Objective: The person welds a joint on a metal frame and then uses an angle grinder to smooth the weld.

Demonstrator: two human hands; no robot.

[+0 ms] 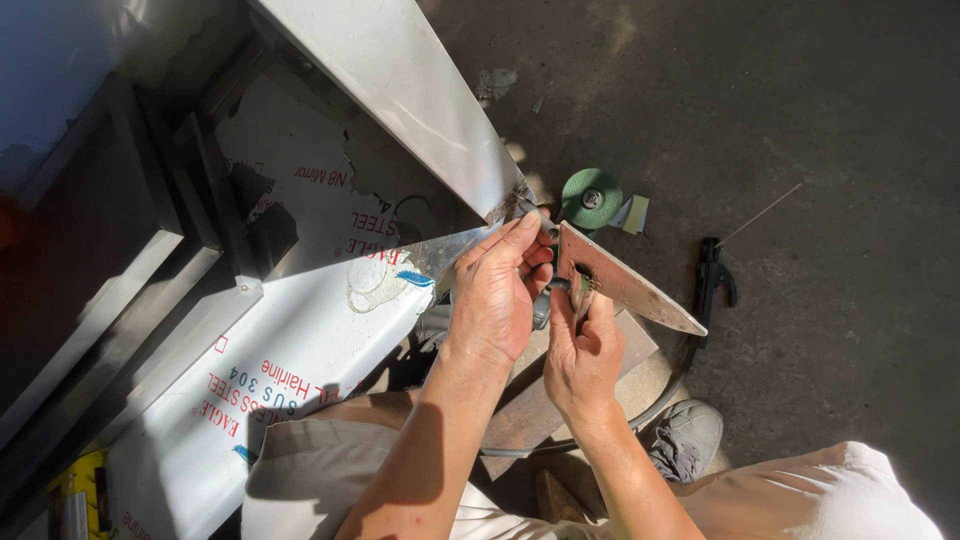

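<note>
Both forearms reach up from the bottom of the view and the hands meet near the centre. The left hand [497, 295] shows its back to the camera, wrist straight, fingers curled forward around the lower corner of a steel sheet [400, 90], where that sheet meets a second sheet covered in white protective film [300, 350]. The right hand [583, 350], just at four o'clock of the left and touching it, has its fingers clenched on the near end of a flat pointed metal plate [625, 285] and a small dark part there, too hidden to tell apart. The plate's tip points toward four o'clock. On the concrete floor [820, 150], a green grinding disc [591, 198] lies at twelve o'clock of the hands, and a black clamp handle [712, 280] lies at three o'clock with a thin rod pointing up to the right. A grey shoe [688, 438] sits below.
</note>
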